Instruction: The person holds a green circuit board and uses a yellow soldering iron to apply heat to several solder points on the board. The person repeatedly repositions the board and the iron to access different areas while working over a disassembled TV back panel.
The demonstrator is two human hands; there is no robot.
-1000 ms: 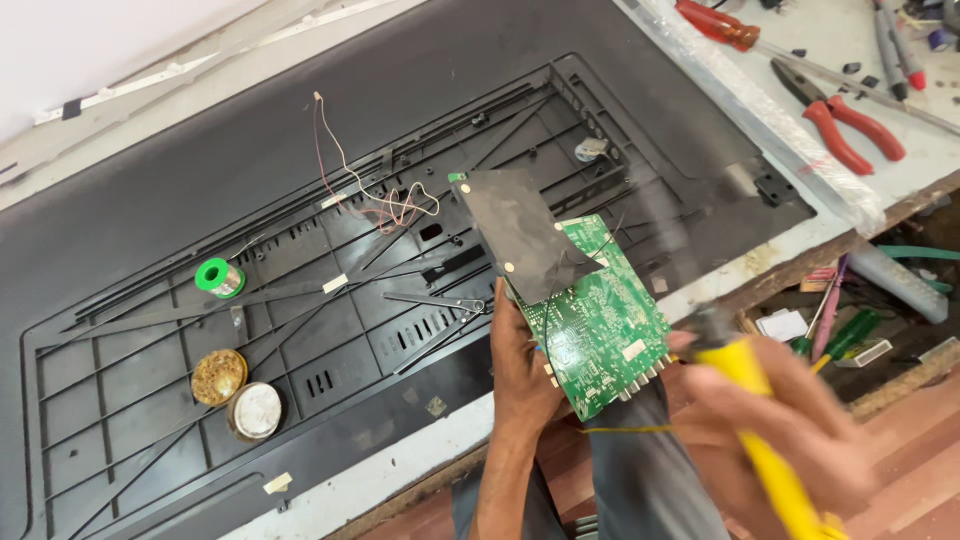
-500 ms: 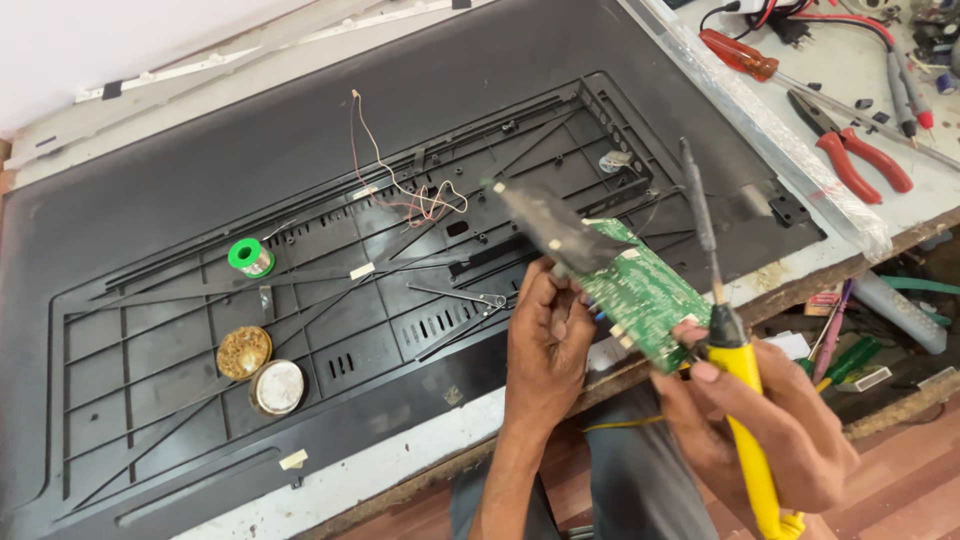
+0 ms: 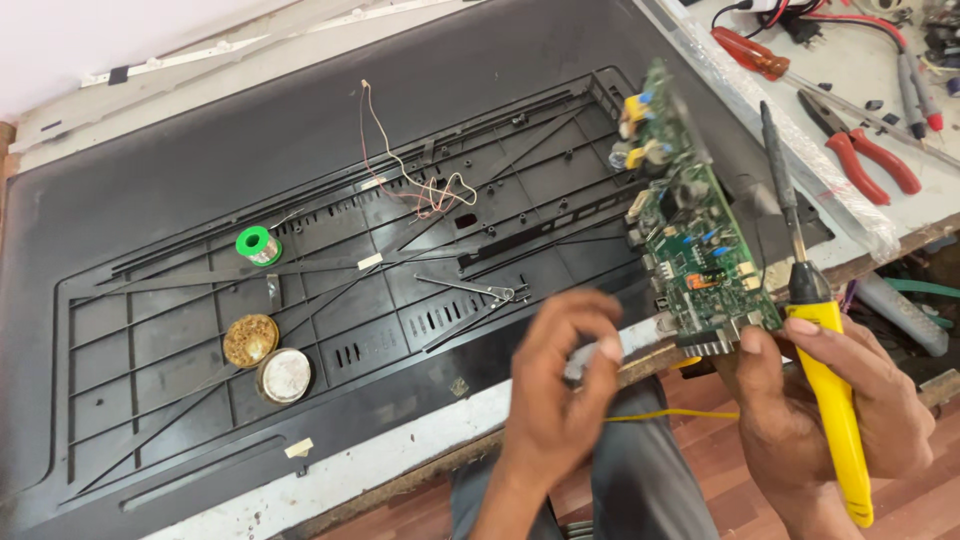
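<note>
My right hand (image 3: 885,405) holds a yellow-handled soldering iron (image 3: 832,400), its tip pointing up and away. The same hand's thumb and fingers pinch the bottom edge of a green circuit board (image 3: 695,250), which stands tilted above the right edge of a large black TV back panel (image 3: 300,150). My left hand (image 3: 560,390) hovers left of the board, off it, over the panel's white front edge. Its fingers are curled toward the thumb and blurred, with nothing clearly in them. A thin yellow wire (image 3: 670,416) runs between the two hands.
On the panel lie a green solder spool (image 3: 258,245), two round tins (image 3: 267,358), metal tweezers (image 3: 470,290) and loose thin wires (image 3: 420,185). On the bench at the right are red pliers (image 3: 872,155), a red-handled screwdriver (image 3: 755,58) and probes. My knees and a wooden floor are below.
My left hand has let go of the circuit board and dropped back to the left. The right hand now carries the board, raised and turned more upright, along with the soldering iron.
</note>
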